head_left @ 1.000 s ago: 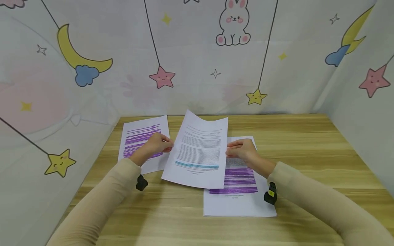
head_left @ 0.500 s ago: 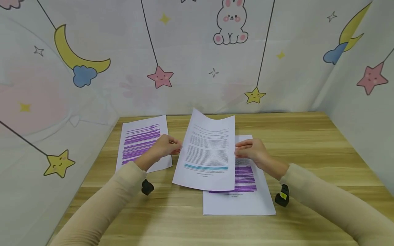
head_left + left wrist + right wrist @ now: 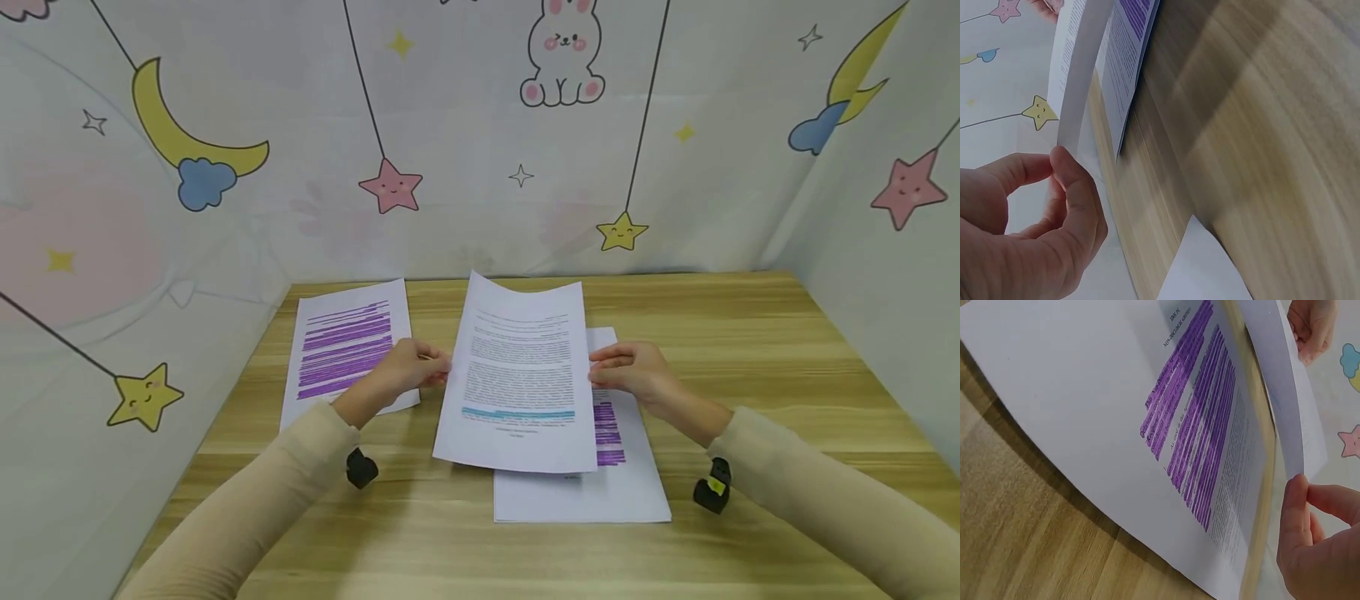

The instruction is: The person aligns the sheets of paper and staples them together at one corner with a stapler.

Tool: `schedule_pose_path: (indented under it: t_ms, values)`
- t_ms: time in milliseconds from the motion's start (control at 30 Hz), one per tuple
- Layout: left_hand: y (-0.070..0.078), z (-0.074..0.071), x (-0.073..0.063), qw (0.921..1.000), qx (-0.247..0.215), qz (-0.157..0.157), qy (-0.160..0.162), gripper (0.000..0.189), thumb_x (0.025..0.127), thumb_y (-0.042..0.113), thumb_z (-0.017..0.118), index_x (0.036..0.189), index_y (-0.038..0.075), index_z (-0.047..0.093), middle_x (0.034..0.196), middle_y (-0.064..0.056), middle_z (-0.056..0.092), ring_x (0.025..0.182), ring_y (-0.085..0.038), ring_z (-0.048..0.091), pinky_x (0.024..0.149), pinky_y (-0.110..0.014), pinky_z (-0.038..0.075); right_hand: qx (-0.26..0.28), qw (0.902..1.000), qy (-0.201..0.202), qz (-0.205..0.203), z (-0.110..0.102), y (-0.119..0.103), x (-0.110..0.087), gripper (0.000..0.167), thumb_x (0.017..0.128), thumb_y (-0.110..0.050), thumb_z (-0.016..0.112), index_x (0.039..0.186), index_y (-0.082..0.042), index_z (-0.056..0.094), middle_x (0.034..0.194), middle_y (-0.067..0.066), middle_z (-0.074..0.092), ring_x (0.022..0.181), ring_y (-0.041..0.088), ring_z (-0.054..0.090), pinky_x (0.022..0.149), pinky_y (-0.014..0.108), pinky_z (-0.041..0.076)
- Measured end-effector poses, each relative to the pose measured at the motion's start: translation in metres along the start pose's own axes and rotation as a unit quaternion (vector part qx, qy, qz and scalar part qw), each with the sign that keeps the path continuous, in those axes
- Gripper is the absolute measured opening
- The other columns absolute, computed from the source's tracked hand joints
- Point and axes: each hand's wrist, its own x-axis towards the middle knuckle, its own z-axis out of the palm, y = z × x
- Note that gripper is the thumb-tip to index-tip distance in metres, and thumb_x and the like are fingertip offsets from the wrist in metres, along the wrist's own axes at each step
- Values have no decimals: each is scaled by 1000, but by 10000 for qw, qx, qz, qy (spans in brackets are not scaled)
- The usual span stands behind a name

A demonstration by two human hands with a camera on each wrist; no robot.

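Left fingers, right fingers — closed, pinching one sheet.

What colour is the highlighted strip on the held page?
The strip is teal blue, clearest in the head view.

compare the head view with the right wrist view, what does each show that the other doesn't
Only the head view: the pink-and-white printed rabbit and the small black device at the left wrist.

Only the right wrist view: the readable black printed heading on the purple-highlighted white paper sheet.

Both: the right hand pinching the curved white printed paper sheet, the left hand at its opposite edge, and the wood-grain tabletop.
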Motion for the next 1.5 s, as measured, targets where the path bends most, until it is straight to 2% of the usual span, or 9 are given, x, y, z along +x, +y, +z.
schedule_pose_path:
  t_ms: [233, 400, 567, 800, 967, 1200, 1500]
  values:
    - [-4, 14, -4, 9998, -190, 28, -98, 18, 96, 3, 64, 105, -12, 67, 89, -13, 66, 70, -12, 64, 79, -33, 60, -159, 9997, -168, -38, -9, 2, -5, 41, 89, 9, 69, 124, 21, 53, 90, 10, 71, 79, 14, 70, 83, 36, 59]
    - [-6, 23, -7, 9991, -353, 85, -229, 21, 97, 3, 63, 109, -15, 66, 86, -12, 67, 69, -11, 64, 81, -35, 59, -290, 9992, -278, -59, -16, 4, -9, 41, 88, 9, 70, 123, 20, 54, 89, 8, 72, 79, 13, 69, 82, 33, 59]
    - [-7, 29, -10, 9985, -470, -16, -288, 19, 97, 2, 63, 107, -14, 66, 86, -11, 67, 70, -11, 64, 79, -31, 60, -198, 9991, -362, -86, -24, 6, -12, 41, 88, 10, 68, 124, 22, 52, 85, 4, 71, 78, 12, 69, 77, 29, 59]
    - [-4, 36, -14, 9974, -604, -208, -322, 15, 97, 3, 63, 101, -12, 66, 87, -11, 67, 71, -11, 64, 82, -33, 59, -296, 9987, -405, -16, -31, 7, -16, 42, 90, 9, 67, 126, 22, 51, 86, 3, 71, 79, 11, 69, 79, 30, 59]
    - [-4, 42, -16, 9979, -540, -220, -282, 17, 97, 4, 64, 103, -11, 67, 91, -12, 68, 72, -11, 64, 81, -33, 59, -300, 9987, -406, 46, -35, 7, -19, 43, 90, 7, 68, 127, 21, 51, 86, 2, 71, 79, 11, 69, 80, 32, 59]
    - [-5, 50, -18, 9980, -497, -196, -351, 18, 95, 5, 66, 105, -11, 69, 89, -11, 68, 70, -11, 63, 71, -25, 59, -336, 9985, -429, 39, -40, 8, -22, 44, 90, 5, 70, 127, 21, 51, 85, 2, 71, 79, 11, 69, 79, 34, 60]
    - [-4, 62, -19, 9990, -212, -217, -326, 16, 94, 6, 68, 101, -9, 72, 88, -9, 70, 71, -11, 64, 75, -31, 60, -253, 9982, -539, 82, -46, 11, -25, 44, 91, 4, 69, 126, 23, 51, 86, 4, 71, 80, 11, 69, 79, 33, 59]
